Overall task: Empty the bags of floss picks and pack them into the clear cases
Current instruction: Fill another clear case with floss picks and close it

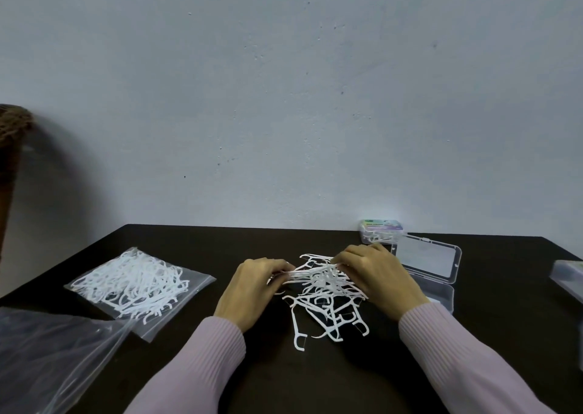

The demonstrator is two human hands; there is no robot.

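Observation:
A loose pile of white floss picks (325, 300) lies on the dark table (284, 375) in the middle. My left hand (252, 290) pinches one end of a bundle of picks and my right hand (375, 278) grips the other end, just above the pile. A sealed clear bag full of floss picks (135, 284) lies to the left. An open clear case (429, 268) sits right of my right hand, its lid raised toward the wall. A shut case holding picks (381, 231) stands behind it.
An empty crumpled clear bag (47, 357) lies at the front left. Another clear case (568, 278) is cut off by the right edge. A brown woven object (12, 148) stands at the far left. A pale wall rises right behind the table.

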